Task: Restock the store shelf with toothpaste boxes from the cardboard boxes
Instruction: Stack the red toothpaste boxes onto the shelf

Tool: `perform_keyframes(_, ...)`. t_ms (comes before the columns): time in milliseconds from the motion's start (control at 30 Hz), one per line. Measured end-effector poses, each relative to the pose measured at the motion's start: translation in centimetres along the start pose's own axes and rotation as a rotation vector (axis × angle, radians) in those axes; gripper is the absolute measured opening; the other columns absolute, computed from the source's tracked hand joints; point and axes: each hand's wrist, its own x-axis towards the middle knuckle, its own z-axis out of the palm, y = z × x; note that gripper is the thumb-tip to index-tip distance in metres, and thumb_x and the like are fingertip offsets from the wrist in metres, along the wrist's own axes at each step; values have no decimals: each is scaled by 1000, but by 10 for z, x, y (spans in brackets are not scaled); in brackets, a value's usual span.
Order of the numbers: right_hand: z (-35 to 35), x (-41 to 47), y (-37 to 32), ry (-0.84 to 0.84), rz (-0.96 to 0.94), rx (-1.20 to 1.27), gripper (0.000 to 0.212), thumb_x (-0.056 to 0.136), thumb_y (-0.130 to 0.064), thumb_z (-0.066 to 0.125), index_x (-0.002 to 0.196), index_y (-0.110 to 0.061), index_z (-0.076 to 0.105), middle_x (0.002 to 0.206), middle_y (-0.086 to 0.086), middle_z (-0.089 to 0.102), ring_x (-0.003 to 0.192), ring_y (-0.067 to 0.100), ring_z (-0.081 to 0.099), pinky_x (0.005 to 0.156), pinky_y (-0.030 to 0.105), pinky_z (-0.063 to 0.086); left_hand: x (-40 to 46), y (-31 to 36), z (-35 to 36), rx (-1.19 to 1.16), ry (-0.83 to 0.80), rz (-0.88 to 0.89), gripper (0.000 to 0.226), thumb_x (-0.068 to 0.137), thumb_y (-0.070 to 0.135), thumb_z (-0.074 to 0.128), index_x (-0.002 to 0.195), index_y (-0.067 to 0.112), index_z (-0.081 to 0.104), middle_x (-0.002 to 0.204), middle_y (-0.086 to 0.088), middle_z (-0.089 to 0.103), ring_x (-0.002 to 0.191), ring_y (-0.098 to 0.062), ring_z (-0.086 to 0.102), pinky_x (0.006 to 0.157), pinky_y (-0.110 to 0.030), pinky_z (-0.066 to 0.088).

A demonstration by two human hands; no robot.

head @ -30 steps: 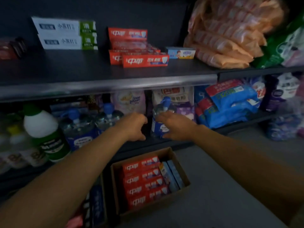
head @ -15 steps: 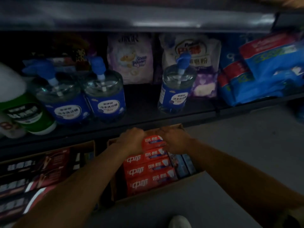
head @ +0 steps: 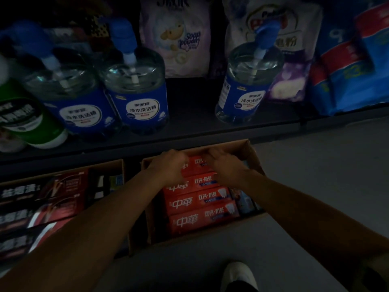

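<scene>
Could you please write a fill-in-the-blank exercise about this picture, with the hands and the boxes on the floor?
1. Both hands rest on the farthest ____ toothpaste box.
2. That box lies inside a ____ carton on the floor.
3. The pump bottles on the shelf have ____ labels.
4. Near the bottom edge shows a white ____.

Missing words: red; cardboard; blue; shoe

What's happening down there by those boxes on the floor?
A person is restocking toothpaste. Both hands, left hand and right hand, are on the rearmost red toothpaste box in an open cardboard box on the floor, apparently about to lift it. Three more red boxes lie in front of it. A second carton of dark boxes sits to the left, below a shelf of dish soap bottles.
</scene>
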Motion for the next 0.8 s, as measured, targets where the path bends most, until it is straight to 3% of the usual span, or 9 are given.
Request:
perform_keyframes(233, 6, 7, -8, 90, 59, -26, 68, 85, -33, 66, 142, -12, 36, 144, 7, 31, 134, 24, 32, 109, 39, 36, -4, -1, -4, -30, -14, -22, 38, 74, 29, 80, 108, 21, 65, 106, 2, 66, 90, -13, 64, 69, -26, 51)
perform_keyframes(467, 13, -1, -9, 94, 62, 31, 61, 86, -34, 64, 136, -15, 34, 142, 9, 36, 130, 24, 37, 103, 40, 41, -4, -4, -9, -2, 15, -16, 31, 72, 29, 79, 100, 23, 65, 99, 4, 64, 85, -11, 62, 74, -32, 56)
perform_keyframes(800, 13, 6, -4, 25, 105, 21, 63, 85, -33, 65, 138, -15, 37, 141, 7, 42, 128, 22, 41, 107, 38, 37, -5, -2, -13, 7, 9, -11, 37, 74, 30, 79, 107, 22, 65, 104, 3, 64, 90, -13, 62, 79, -35, 55)
